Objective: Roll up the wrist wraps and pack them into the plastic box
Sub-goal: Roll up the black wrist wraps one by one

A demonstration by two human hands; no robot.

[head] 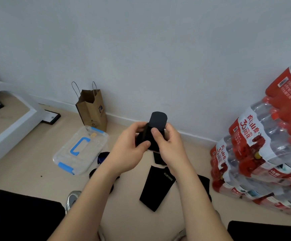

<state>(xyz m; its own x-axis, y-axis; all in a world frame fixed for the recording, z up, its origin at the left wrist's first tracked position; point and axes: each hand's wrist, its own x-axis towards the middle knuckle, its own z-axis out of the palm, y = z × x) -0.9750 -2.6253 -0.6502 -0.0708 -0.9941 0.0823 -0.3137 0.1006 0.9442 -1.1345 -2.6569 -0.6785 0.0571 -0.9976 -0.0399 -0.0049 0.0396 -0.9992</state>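
Observation:
Both hands hold a black wrist wrap (156, 126) in the air over the floor. It is partly rolled, and its rounded free end sticks up above my fingers. My left hand (129, 145) grips the roll from the left, thumb on its front. My right hand (167, 143) grips it from the right, with the thumb pressed on the strap. The clear plastic box (63, 160), its lid with blue handle and blue latches on, lies on the floor to the left. A flat black wrap marked KUEYING (156, 187) lies below my hands. More black pieces (204, 184) are partly hidden by my arms.
A brown paper bag (92, 108) stands against the wall behind the box. Shrink-wrapped packs of red-labelled water bottles (263, 146) are stacked at the right. A white step or platform (10, 126) runs along the left. Dark trouser legs (19, 214) fill the bottom corners.

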